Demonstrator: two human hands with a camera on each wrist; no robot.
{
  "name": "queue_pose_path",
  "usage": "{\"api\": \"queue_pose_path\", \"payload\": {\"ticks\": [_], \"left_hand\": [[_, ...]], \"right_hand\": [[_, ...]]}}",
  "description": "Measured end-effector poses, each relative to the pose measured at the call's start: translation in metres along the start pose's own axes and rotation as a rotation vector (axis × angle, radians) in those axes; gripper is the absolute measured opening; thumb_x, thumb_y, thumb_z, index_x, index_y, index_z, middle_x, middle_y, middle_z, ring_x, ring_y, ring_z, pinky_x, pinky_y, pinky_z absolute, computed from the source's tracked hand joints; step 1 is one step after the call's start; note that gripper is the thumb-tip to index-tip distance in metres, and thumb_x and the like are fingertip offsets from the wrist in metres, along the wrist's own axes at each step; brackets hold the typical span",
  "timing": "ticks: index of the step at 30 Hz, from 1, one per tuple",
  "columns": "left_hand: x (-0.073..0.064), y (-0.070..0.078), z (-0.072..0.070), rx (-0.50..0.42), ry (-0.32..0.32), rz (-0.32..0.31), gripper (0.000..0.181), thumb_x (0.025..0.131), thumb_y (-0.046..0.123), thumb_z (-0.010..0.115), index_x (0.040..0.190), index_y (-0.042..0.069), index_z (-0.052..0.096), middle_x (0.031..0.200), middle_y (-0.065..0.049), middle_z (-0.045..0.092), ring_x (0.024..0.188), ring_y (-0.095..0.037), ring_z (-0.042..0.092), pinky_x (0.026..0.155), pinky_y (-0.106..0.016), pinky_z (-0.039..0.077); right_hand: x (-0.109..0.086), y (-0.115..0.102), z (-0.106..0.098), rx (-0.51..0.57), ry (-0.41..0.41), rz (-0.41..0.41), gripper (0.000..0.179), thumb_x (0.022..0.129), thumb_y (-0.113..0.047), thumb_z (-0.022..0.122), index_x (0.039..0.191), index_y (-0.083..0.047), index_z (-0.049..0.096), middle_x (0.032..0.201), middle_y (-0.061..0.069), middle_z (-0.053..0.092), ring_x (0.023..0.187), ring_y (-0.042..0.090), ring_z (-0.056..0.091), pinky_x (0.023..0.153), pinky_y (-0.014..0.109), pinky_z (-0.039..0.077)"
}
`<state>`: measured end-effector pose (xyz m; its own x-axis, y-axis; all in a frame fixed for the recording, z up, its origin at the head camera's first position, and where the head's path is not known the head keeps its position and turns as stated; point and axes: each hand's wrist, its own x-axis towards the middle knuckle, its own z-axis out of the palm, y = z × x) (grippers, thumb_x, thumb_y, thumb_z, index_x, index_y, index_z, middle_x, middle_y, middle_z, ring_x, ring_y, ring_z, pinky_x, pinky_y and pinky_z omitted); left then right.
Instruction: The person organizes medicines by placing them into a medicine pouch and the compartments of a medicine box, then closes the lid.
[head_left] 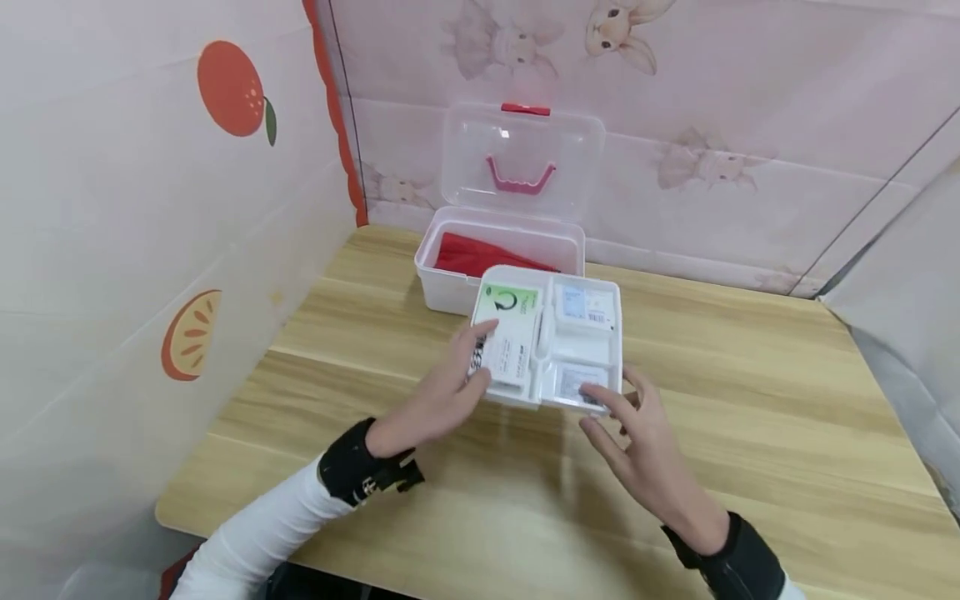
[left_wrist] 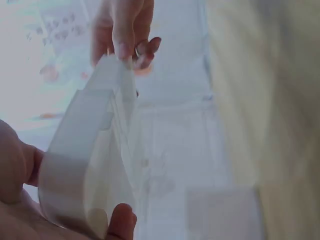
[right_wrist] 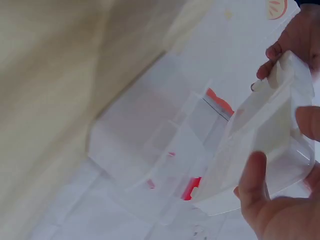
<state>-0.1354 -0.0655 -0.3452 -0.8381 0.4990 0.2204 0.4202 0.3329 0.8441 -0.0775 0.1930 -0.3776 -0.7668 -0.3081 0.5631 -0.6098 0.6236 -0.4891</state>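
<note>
A white compartment tray (head_left: 581,343) is held above the table, tipped toward me, in front of an uncovered storage box (head_left: 450,287). A green-and-white carton (head_left: 513,333) fills its left side; a blue-and-white packet (head_left: 585,303) and a clear packet (head_left: 567,384) lie in the right compartments. My left hand (head_left: 442,387) grips the tray's left side, thumb and fingers around the wall. At the front right corner my right hand (head_left: 651,454) pinches the tray, with some fingers behind it. Seen from the wrists, the tray's underside (right_wrist: 275,145) and side wall (left_wrist: 70,150) show between the hands.
The translucent box stands at the table's back edge. Its lid (head_left: 465,158), with a pink handle (head_left: 521,185) and red latch (head_left: 525,109), leans upright at the back curtain. Inside lies a red cloth item (head_left: 472,254). The wood-grain table (head_left: 750,400) extends right; a curtain (head_left: 112,250) borders the left.
</note>
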Motion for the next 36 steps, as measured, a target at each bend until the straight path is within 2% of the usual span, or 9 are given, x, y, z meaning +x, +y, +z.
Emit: {"api": "queue_pose_path", "payload": {"ticks": [5,8,10,12,14,17,21,28,36], "left_hand": [[0.032,0.018,-0.037,-0.046,0.133,0.005,0.056,0.089,-0.005,0.036,0.142,-0.001,0.018,0.149,-0.021,0.017,0.127,-0.022,0.028,0.106,-0.047,0.026],[0.053,0.023,-0.054,-0.017,0.247,0.019,0.052,0.089,-0.005,0.037,0.138,-0.007,0.021,0.146,-0.028,0.021,0.127,-0.027,0.029,0.107,-0.048,0.024],[0.067,0.016,-0.063,0.008,0.309,0.010,0.050,0.091,-0.001,0.039,0.138,-0.006,0.021,0.144,-0.027,0.025,0.123,-0.028,0.034,0.104,-0.047,0.029],[0.082,0.005,-0.072,0.007,0.339,-0.018,0.051,0.093,0.003,0.040,0.140,-0.004,0.021,0.142,-0.026,0.030,0.119,-0.026,0.040,0.100,-0.047,0.036],[0.097,-0.012,-0.080,0.011,0.348,-0.052,0.052,0.095,0.010,0.040,0.142,0.001,0.018,0.139,-0.022,0.035,0.108,-0.023,0.048,0.091,-0.042,0.045],[0.118,-0.039,-0.090,0.032,0.356,-0.098,0.054,0.097,0.021,0.041,0.144,0.008,0.017,0.136,-0.016,0.040,0.101,-0.016,0.052,0.084,-0.034,0.049],[0.135,-0.067,-0.100,0.077,0.383,-0.147,0.055,0.097,0.029,0.041,0.144,0.012,0.018,0.134,-0.013,0.043,0.096,-0.016,0.052,0.083,-0.033,0.048],[0.143,-0.110,-0.103,0.076,0.424,-0.194,0.051,0.096,0.027,0.041,0.141,0.009,0.024,0.126,-0.014,0.047,0.092,-0.017,0.052,0.079,-0.035,0.046],[0.151,-0.130,-0.104,0.122,0.444,-0.246,0.054,0.095,0.032,0.042,0.141,0.008,0.026,0.136,-0.014,0.042,0.107,-0.016,0.045,0.097,-0.039,0.038]], "right_hand": [[0.052,0.010,0.008,-0.020,0.030,-0.069,0.041,0.080,-0.006,0.068,0.120,-0.009,0.057,0.137,0.027,0.037,0.099,0.027,0.045,0.067,0.042,0.045],[0.084,0.023,0.017,-0.034,0.055,-0.125,0.038,0.082,-0.008,0.066,0.119,-0.007,0.057,0.135,0.026,0.040,0.105,0.029,0.044,0.073,0.045,0.045],[0.105,0.032,0.025,-0.044,0.076,-0.166,0.036,0.083,-0.008,0.066,0.118,-0.006,0.056,0.132,0.027,0.043,0.106,0.030,0.046,0.078,0.048,0.045],[0.123,0.040,0.034,-0.043,0.094,-0.203,0.035,0.082,-0.008,0.067,0.116,-0.004,0.056,0.129,0.026,0.046,0.108,0.030,0.047,0.081,0.050,0.045],[0.139,0.047,0.041,-0.050,0.095,-0.213,0.036,0.082,-0.008,0.067,0.115,-0.002,0.056,0.127,0.024,0.048,0.108,0.029,0.047,0.084,0.050,0.047],[0.158,0.057,0.053,-0.052,0.084,-0.195,0.039,0.080,-0.008,0.069,0.116,-0.003,0.056,0.125,0.020,0.050,0.108,0.027,0.046,0.088,0.048,0.048],[0.174,0.068,0.070,-0.052,0.050,-0.166,0.038,0.080,-0.007,0.069,0.116,-0.003,0.056,0.127,0.020,0.052,0.111,0.030,0.044,0.092,0.049,0.046],[0.180,0.079,0.095,-0.025,-0.045,-0.125,0.034,0.083,-0.012,0.066,0.115,-0.003,0.057,0.126,0.021,0.054,0.105,0.028,0.051,0.091,0.048,0.047],[0.182,0.087,0.106,-0.074,-0.096,-0.049,0.029,0.085,-0.017,0.065,0.111,-0.005,0.061,0.114,0.017,0.061,0.096,0.028,0.054,0.086,0.047,0.049]]}}
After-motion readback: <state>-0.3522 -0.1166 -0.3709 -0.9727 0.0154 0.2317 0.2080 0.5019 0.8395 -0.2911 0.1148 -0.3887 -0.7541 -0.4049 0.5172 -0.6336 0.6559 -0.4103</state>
